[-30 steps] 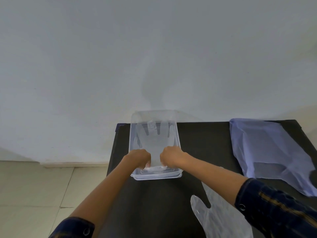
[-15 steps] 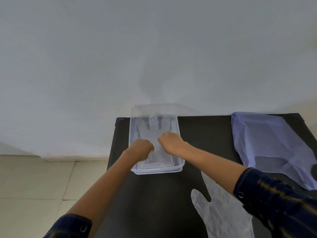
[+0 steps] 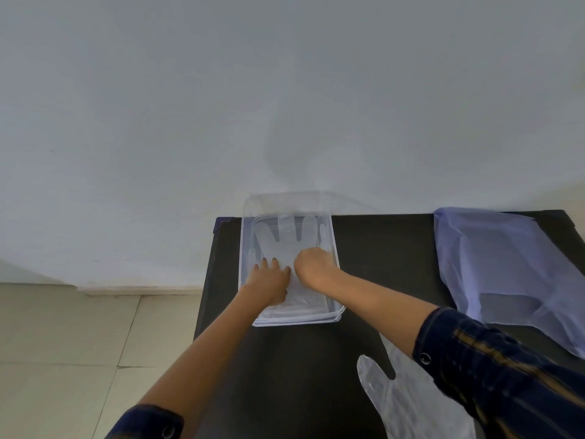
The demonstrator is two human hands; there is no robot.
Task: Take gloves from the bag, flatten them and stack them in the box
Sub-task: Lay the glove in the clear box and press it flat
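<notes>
A clear plastic box (image 3: 247, 248) stands at the far left of the black table (image 3: 316, 359). A thin transparent glove (image 3: 286, 236) lies flat inside it, fingers pointing to the wall. My left hand (image 3: 269, 282) presses flat on the glove, fingers spread. Beside it my right hand (image 3: 313, 264) rests on the glove with its fingers curled under, so I cannot see whether it pinches anything. The pale blue bag (image 3: 506, 274) lies flat at the table's right. Another clear glove (image 3: 408, 403) lies on the near table, partly under my right sleeve.
The box's clear lid (image 3: 285, 202) leans open against the white wall behind it. The table's left edge drops to a tiled floor (image 3: 79, 343).
Both hands have slid from the box's near rim farther into the box, along the glove. My left hand has gone from a fist to flat, spread fingers.
</notes>
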